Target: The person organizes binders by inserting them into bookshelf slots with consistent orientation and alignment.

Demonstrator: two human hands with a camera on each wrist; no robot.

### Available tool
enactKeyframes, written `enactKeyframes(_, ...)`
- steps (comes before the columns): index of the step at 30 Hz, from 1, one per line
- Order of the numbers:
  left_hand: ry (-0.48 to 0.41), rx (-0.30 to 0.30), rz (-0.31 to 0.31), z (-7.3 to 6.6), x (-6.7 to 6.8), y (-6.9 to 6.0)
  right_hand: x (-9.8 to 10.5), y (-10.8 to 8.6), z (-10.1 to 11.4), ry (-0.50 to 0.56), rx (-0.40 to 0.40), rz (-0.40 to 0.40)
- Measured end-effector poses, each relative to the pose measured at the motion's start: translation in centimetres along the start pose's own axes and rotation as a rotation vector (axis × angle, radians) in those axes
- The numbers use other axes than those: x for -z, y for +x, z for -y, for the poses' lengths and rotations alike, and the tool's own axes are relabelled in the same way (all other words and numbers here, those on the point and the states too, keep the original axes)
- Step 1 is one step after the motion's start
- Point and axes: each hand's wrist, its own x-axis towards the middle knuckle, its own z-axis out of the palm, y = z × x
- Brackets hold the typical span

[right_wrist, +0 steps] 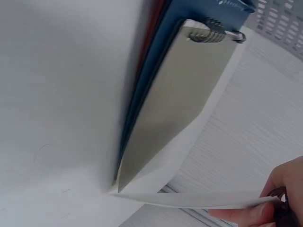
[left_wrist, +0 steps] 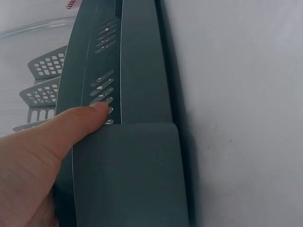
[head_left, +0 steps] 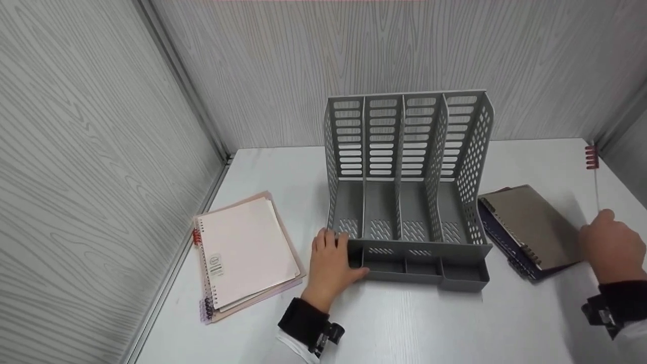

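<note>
A grey desk organizer (head_left: 465, 251) with four upright slots stands in the middle, small compartments along its front. My left hand (head_left: 328, 268) grips its front left corner, the thumb at the low front tray; in the left wrist view the hand (left_wrist: 52, 146) reaches over the organizer's edge (left_wrist: 132, 175). On the far right my right hand (head_left: 614, 247) holds a thin notebook (head_left: 597, 189), seen edge-on, with a red coil (head_left: 592, 157). In the right wrist view the hand (right_wrist: 286, 184) pinches the notebook (right_wrist: 194, 200) near a dark coil.
Pale pink notebooks (head_left: 247, 247) lie stacked on the left of the white table (head_left: 404, 323). Right of the organizer is a pile with a grey-brown notebook (head_left: 541, 227) over dark blue ones (head_left: 498, 235). Wood-grain panels (head_left: 283, 65) stand behind and at both sides.
</note>
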Motion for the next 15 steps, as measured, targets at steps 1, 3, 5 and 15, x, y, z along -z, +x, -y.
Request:
enactKeyframes(1, -0.002, -0.001, -0.001, 0.0, 0.0, 0.0, 0.1, -0.3, 0.2, 0.028, 0.023, -0.043)
enactKeyframes(3, -0.007, -0.005, -0.011, 0.0, 0.0, 0.0, 0.2, -1.1, 0.6, 0.081, 0.06, -0.123)
enactKeyframes(5, -0.016, -0.008, -0.022, 0.0, 0.0, 0.0, 0.1, -1.7, 1.1, 0.13, 0.091, -0.192)
enactKeyframes(15, -0.032, -0.008, -0.029, 0.2, -0.1, -0.1, -0.3, -3.9, 3.4, 0.331, 0.212, -0.436)
